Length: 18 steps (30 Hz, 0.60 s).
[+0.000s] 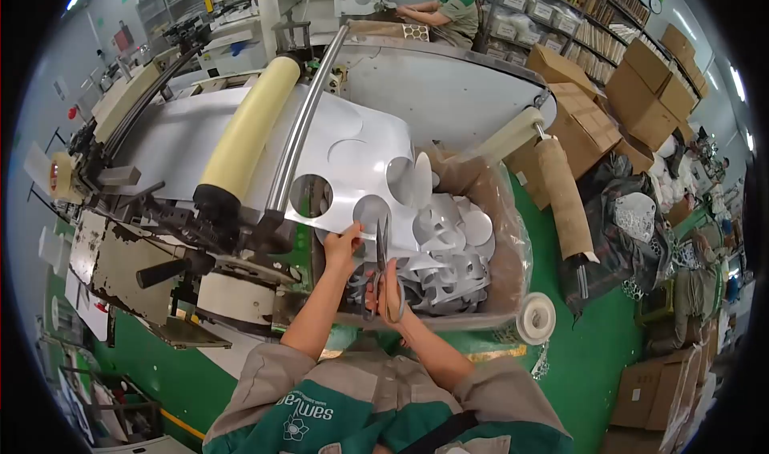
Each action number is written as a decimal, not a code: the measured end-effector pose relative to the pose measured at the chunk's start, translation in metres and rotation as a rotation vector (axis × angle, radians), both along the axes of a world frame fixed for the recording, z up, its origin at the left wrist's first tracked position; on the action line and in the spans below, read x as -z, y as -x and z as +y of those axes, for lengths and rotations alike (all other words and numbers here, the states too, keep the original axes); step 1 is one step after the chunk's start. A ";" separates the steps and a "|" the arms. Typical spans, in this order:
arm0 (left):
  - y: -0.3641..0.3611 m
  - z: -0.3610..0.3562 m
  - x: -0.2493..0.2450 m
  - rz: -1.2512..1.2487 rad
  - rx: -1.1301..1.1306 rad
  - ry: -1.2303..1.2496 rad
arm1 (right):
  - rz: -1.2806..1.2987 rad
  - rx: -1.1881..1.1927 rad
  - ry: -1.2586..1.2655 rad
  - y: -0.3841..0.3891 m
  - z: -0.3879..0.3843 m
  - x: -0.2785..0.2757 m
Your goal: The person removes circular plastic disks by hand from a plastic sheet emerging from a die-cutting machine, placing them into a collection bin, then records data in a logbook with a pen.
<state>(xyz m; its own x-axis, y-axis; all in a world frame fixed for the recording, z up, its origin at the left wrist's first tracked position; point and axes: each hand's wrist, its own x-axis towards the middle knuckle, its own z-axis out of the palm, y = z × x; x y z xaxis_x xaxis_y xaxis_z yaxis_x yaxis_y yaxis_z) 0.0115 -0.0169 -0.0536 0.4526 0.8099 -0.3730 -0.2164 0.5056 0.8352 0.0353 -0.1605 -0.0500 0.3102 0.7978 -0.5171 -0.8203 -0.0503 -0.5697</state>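
Note:
My right hand (391,294) is wrapped round the handles of large scissors (381,250), whose blades point away from me over the edge of a white sheet (344,177). Round holes are cut through the sheet, and some discs still sit in it. With fingers pinched, my left hand (343,246) grips the sheet's near edge, just left of the scissors. Below and beyond the blades, a plastic-lined carton (509,250) holds a heap of white offcuts (448,274) and loose discs.
The sheet comes from a machine with a yellow roller (252,129) and a steel bar (308,117). To the right are a brown roll (565,197), cardboard boxes (573,125) and a roll of tape (535,318) by the carton. A person (456,9) works at the back.

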 end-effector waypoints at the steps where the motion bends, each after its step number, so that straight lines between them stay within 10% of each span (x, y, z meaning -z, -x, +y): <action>1: 0.000 0.002 0.001 0.011 0.016 -0.014 | -0.046 -0.011 0.049 -0.004 0.003 -0.003; 10: 0.008 0.002 -0.018 -0.023 0.188 -0.058 | -0.023 0.200 -0.083 -0.072 0.061 -0.006; 14: 0.022 0.023 0.019 0.242 0.657 -0.515 | 0.053 0.217 -0.056 -0.076 0.047 -0.007; 16: 0.009 0.044 0.083 0.482 0.426 -1.200 | 0.038 0.099 0.002 -0.090 0.042 0.004; 18: -0.018 0.036 0.061 0.514 0.274 -0.757 | 0.015 0.026 0.040 -0.104 0.044 0.005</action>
<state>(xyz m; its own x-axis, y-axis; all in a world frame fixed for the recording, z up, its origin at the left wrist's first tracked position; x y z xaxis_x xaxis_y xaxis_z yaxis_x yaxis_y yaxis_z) 0.0298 0.0196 -0.1149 0.5895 0.8078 0.0006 0.3135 -0.2294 0.9215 0.1396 -0.1166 -0.0546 0.3227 0.7681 -0.5530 -0.8298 -0.0515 -0.5557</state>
